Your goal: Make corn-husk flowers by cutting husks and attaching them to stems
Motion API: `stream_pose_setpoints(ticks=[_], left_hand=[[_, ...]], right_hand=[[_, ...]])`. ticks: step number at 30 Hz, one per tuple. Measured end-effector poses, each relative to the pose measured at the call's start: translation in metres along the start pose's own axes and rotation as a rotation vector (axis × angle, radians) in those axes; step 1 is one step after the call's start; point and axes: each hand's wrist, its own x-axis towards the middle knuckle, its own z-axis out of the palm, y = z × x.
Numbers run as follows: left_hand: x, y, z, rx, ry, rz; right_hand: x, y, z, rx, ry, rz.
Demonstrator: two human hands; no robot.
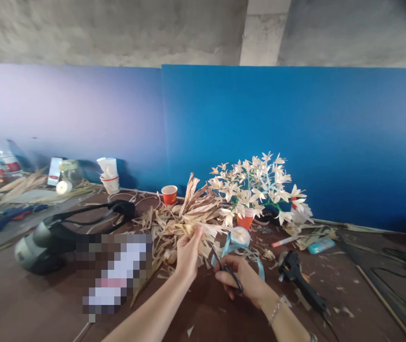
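In left hand — pale, dry husk

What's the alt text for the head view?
Left hand pinches a dried husk strip while the right hand holds black scissors beside it, above a brown table. Nearby lie a husk pile, a bouquet of husk flowers in an orange cup, and a black glue gun.

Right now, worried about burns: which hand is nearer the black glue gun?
Right. The right hand, holding scissors, sits just left of the glue gun; the left hand, gripping husks, is farther left.
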Motion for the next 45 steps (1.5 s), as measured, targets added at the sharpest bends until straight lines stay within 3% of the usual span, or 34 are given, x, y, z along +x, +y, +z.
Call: stream_pose_setpoints(ticks=[24,33,36,41,45], left_hand=[[-0.005,-0.002,0.004,-0.037,0.038,-0.013],[-0.003,0.002,0.002,-0.064,0.023,-0.057],[-0.001,0.010,0.003,-0.092,0.000,-0.096],[0.000,0.021,0.005,-0.158,-0.090,-0.125],[0.003,0.027,0.004,-0.236,-0.021,-0.119]], right_hand=[[0.001,0.000,0.002,-0.048,0.020,-0.045],[0.004,0.008,-0.007,-0.078,-0.005,-0.051],[0.003,0.006,-0.009,-0.068,-0.010,-0.151],[-0.001,-0.001,-0.001,-0.130,0.132,-0.366],[-0.002,0.001,0.000,-0.300,0.119,-0.398]])
